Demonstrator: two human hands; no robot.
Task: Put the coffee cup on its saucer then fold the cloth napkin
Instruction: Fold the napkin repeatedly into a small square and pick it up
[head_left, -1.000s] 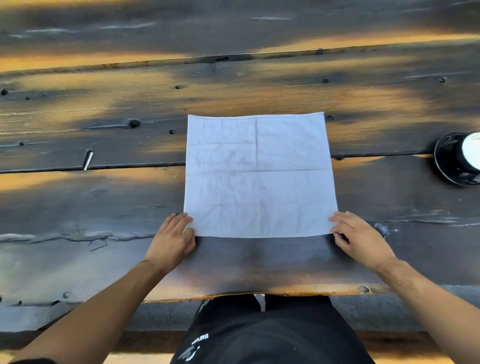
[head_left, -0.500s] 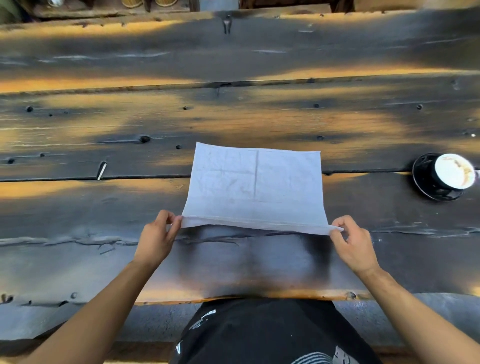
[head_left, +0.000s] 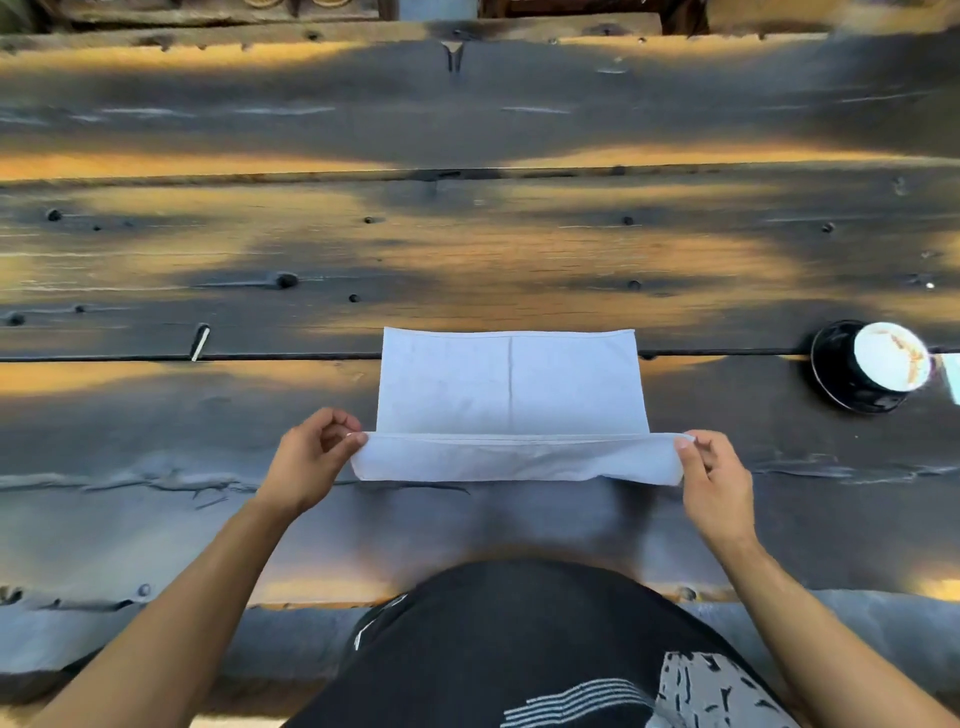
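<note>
A white cloth napkin (head_left: 511, 387) lies in the middle of the dark wooden table (head_left: 467, 249). Its near edge is lifted off the wood and curled over, so a band of the underside faces me. My left hand (head_left: 311, 457) pinches the near left corner between thumb and fingers. My right hand (head_left: 714, 478) pinches the near right corner the same way. The far half of the napkin rests flat on the planks. At the right, a coffee cup (head_left: 891, 362) with a pale foamy drink stands on a black saucer (head_left: 831, 371).
The table's near edge (head_left: 322, 597) runs just in front of my body. A gap between planks (head_left: 156, 357) crosses at the napkin's far part. A small pale object (head_left: 953, 379) shows at the right border beside the saucer.
Both hands went from resting at the napkin's near corners to pinching them, and have raised the near edge and carried it away from me. The view has tilted up.
</note>
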